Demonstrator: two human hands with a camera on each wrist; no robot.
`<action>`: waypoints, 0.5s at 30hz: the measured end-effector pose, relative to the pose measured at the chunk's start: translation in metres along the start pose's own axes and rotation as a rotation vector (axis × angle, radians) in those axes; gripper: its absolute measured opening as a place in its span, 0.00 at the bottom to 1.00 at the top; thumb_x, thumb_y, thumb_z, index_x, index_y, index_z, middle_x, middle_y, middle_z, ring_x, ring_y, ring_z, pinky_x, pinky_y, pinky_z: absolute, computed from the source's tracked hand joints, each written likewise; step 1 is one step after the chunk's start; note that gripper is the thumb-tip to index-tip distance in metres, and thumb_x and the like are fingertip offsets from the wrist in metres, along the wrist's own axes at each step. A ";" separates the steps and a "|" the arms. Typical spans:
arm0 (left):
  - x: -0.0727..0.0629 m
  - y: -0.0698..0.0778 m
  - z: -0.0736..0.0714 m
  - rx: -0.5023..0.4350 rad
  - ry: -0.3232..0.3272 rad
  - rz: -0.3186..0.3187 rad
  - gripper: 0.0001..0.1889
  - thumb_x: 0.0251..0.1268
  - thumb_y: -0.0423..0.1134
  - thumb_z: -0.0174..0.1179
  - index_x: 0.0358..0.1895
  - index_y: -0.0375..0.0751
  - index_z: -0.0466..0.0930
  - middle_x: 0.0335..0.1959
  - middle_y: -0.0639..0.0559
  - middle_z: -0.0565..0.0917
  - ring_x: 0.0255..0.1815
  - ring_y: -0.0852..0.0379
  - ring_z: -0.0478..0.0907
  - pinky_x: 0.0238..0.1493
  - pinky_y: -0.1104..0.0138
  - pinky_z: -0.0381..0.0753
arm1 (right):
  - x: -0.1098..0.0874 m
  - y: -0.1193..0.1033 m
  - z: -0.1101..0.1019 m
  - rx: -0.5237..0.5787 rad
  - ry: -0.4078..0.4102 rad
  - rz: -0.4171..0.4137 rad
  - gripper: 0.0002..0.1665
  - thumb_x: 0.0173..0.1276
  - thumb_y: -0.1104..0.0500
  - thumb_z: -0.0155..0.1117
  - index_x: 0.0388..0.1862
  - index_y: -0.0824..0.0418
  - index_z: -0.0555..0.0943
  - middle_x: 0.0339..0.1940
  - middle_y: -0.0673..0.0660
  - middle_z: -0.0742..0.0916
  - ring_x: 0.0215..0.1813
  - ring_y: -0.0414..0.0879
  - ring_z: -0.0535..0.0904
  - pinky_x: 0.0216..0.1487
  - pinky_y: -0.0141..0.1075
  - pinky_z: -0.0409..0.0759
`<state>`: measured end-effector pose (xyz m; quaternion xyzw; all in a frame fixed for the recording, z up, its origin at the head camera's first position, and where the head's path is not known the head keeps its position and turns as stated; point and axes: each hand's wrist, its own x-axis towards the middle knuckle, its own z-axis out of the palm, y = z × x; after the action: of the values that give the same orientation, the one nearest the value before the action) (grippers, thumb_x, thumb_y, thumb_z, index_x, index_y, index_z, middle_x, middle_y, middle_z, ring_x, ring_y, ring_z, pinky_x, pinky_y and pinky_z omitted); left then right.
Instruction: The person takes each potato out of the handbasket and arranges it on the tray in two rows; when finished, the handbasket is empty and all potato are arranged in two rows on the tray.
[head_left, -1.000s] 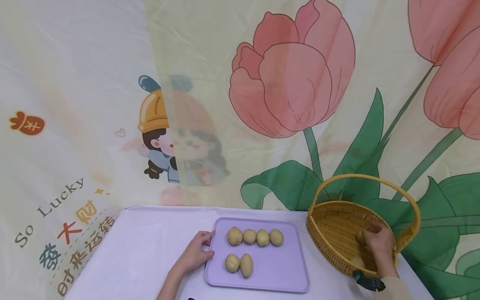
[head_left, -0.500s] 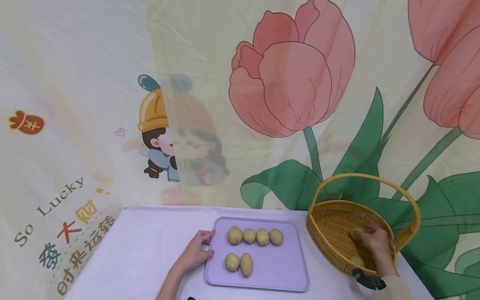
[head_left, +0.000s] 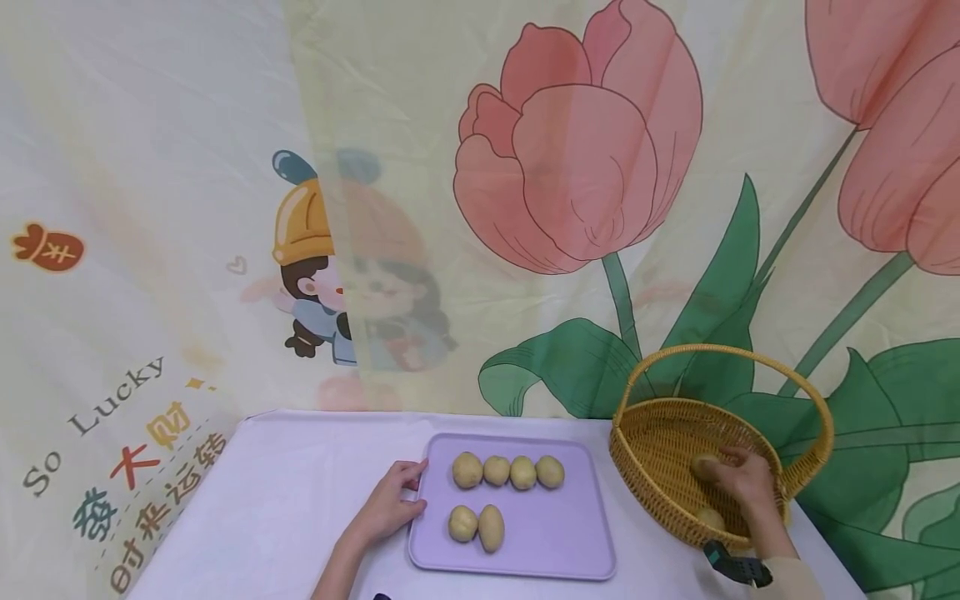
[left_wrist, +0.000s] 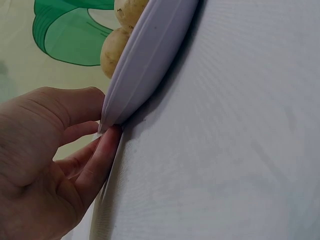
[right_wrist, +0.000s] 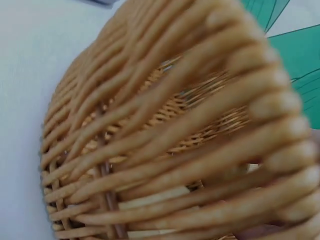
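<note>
At the left edge of a lilac tray (head_left: 558, 533), my left hand (head_left: 386, 504) rests with fingertips and thumb touching the rim, apart from each other. The left wrist view shows this left hand (left_wrist: 45, 155) against the tray's side (left_wrist: 150, 55). On the tray, several potatoes (head_left: 523, 472) form a back row, and a round potato (head_left: 462, 523) and a longer one (head_left: 491, 528) lie in front. Inside a wicker basket (head_left: 652, 487), my right hand (head_left: 750, 483) holds a potato (head_left: 703, 467). Another potato (head_left: 710, 519) lies lower in the basket.
The basket's tall arched handle (head_left: 720, 348) rises over its opening. A white cloth covers the table (head_left: 300, 483). Behind it hangs a printed curtain (head_left: 420, 317) with tulips. In the right wrist view, the basket's woven wall (right_wrist: 165, 130) hides most of the inside.
My right hand has shifted slightly left inside the basket, bringing the potato away from the basket's right wall. My left hand stays at the tray. The head view has turned slightly.
</note>
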<state>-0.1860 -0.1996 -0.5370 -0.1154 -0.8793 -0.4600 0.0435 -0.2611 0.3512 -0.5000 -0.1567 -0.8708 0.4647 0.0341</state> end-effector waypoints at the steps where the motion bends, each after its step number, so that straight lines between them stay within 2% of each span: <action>1: 0.000 0.000 0.000 0.000 0.000 0.000 0.34 0.49 0.25 0.68 0.64 0.24 0.71 0.52 0.42 0.74 0.46 0.47 0.77 0.46 0.66 0.80 | 0.001 0.002 0.000 0.002 0.003 0.000 0.45 0.62 0.54 0.69 0.68 0.81 0.62 0.57 0.81 0.75 0.40 0.58 0.84 0.25 0.35 0.80; 3: 0.000 0.000 0.001 0.005 0.000 0.001 0.34 0.48 0.25 0.68 0.64 0.24 0.72 0.51 0.42 0.74 0.46 0.47 0.77 0.46 0.66 0.80 | -0.001 0.002 0.000 0.005 0.004 0.005 0.45 0.63 0.54 0.69 0.68 0.80 0.62 0.58 0.81 0.75 0.42 0.59 0.83 0.24 0.33 0.79; 7: 0.001 0.000 0.001 0.009 0.000 0.005 0.33 0.48 0.25 0.68 0.63 0.24 0.72 0.51 0.42 0.74 0.46 0.47 0.78 0.47 0.65 0.80 | -0.018 -0.015 0.000 0.002 -0.008 -0.012 0.43 0.65 0.54 0.66 0.67 0.81 0.62 0.58 0.83 0.72 0.49 0.68 0.79 0.37 0.44 0.84; 9: 0.001 0.000 0.001 0.008 0.001 0.003 0.33 0.48 0.25 0.68 0.63 0.23 0.72 0.52 0.42 0.74 0.46 0.47 0.78 0.47 0.65 0.80 | -0.027 -0.024 0.002 0.012 -0.018 -0.022 0.41 0.67 0.56 0.65 0.67 0.81 0.62 0.58 0.84 0.72 0.49 0.68 0.79 0.42 0.48 0.84; 15: 0.000 0.001 0.000 -0.004 0.003 -0.004 0.34 0.48 0.24 0.68 0.63 0.23 0.71 0.52 0.41 0.74 0.47 0.46 0.78 0.46 0.66 0.81 | -0.044 -0.037 0.013 0.065 -0.018 -0.024 0.36 0.68 0.59 0.62 0.66 0.81 0.64 0.56 0.81 0.73 0.46 0.59 0.81 0.40 0.40 0.85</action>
<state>-0.1862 -0.1993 -0.5366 -0.1130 -0.8786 -0.4618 0.0436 -0.2309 0.3078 -0.4729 -0.1409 -0.8573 0.4939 0.0367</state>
